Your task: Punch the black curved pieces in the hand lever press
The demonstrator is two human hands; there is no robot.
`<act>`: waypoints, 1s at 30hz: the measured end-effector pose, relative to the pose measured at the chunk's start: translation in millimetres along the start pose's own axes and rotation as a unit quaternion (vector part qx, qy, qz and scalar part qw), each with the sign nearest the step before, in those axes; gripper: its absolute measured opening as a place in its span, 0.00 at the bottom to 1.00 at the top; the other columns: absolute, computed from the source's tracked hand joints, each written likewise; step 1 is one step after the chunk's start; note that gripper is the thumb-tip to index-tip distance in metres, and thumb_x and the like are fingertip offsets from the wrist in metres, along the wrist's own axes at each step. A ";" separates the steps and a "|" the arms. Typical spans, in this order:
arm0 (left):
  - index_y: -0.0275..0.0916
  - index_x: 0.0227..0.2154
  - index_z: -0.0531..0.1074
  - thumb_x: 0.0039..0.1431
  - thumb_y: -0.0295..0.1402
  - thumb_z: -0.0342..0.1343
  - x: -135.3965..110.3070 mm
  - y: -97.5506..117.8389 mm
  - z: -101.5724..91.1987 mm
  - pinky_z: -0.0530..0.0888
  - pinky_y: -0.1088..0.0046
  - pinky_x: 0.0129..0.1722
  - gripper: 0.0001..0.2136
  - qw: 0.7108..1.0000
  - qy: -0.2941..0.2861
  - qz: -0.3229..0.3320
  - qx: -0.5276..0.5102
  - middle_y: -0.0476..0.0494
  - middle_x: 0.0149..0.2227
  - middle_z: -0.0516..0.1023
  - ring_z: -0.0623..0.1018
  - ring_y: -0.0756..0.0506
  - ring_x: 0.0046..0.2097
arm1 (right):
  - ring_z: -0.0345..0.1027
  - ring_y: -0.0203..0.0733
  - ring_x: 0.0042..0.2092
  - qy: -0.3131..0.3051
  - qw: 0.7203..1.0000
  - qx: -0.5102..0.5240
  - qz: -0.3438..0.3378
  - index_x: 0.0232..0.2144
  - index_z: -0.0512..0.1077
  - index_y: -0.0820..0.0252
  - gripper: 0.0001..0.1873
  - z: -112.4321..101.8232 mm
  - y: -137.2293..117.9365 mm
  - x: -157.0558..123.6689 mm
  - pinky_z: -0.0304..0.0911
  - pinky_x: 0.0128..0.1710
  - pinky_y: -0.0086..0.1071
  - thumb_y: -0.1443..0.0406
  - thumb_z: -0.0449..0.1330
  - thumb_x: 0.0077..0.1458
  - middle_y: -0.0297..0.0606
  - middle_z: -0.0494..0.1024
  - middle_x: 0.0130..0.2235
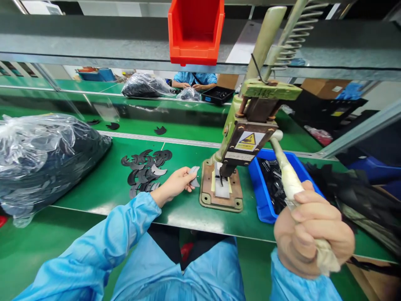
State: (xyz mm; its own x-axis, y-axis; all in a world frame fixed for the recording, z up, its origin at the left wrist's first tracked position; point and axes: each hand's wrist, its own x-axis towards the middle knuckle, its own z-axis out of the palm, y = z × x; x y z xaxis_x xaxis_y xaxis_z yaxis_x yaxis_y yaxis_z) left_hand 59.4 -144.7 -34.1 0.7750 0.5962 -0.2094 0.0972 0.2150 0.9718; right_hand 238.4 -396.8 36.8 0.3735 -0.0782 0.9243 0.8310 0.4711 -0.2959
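Observation:
My left hand (176, 184) pinches a grey crescent-shaped piece (194, 177) just left of the base of a green hand press (255, 119). My right hand (313, 230) is wrapped round the press's lever (287, 173), whose grip is covered in pale wrapping. Under the press head, a light grey plate (222, 190) lies on the brown metal base (206, 190). Beside my left wrist is a loose pile of dark crescent pieces (142, 175), with one lighter piece (158, 170) among them.
A blue bin (264, 205) of black parts stands right of the press. At left bulges a large clear plastic bag (53, 159) of dark pieces. Overhead, a red bin (196, 52) hangs from the shelf rail. Across the bench, another person's blue sleeves (184, 77) show beside a black tray (218, 95).

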 end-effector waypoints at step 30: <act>0.36 0.31 0.71 0.57 0.32 0.74 60.8 26.4 42.0 0.82 0.75 0.28 0.14 0.984 -0.120 0.009 0.129 0.52 0.28 0.74 0.77 0.53 0.27 | 0.73 0.40 0.38 -0.023 1.000 0.011 0.001 0.19 0.62 0.55 0.25 1.4 -7.0 0.3 0.73 0.61 0.55 0.56 0.72 0.55 0.29 0.67 0.25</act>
State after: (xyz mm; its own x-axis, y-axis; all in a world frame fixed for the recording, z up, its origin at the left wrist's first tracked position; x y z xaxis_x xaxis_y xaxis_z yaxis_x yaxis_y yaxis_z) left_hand 135.3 -135.3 -16.6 0.9001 0.3918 -0.1904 0.2132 -0.0151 0.9769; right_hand 232.1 -398.9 39.5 0.3562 -0.0368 0.9337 0.8208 0.4898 -0.2938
